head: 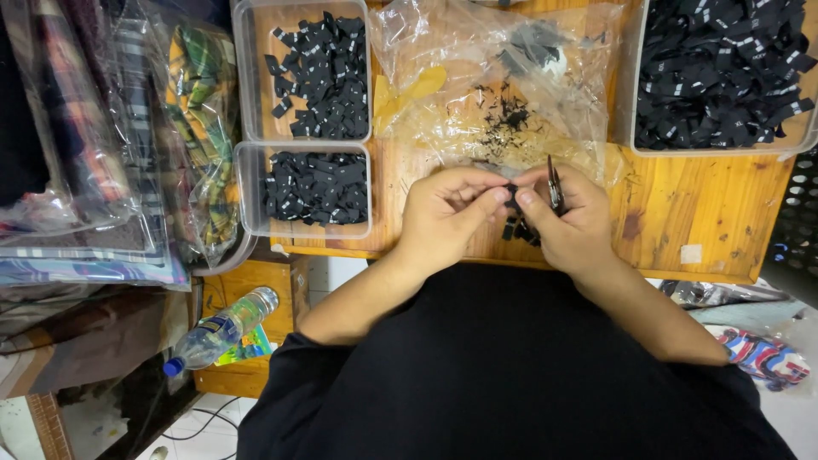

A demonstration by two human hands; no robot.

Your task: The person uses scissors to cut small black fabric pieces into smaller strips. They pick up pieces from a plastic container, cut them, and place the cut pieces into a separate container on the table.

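Observation:
My left hand and my right hand meet over the front of a wooden table. Between the fingertips of both hands sits a small black fabric label. My right hand also holds small dark scissors, blades pointing up. A few more black labels hang or lie just below my fingers. Black cloth covers my lap below the hands.
Two clear tubs of black labels stand at the left, a bigger tub at the back right. A crumpled clear plastic bag with black scraps lies behind my hands. Bagged fabrics pile at the far left; a water bottle lies lower left.

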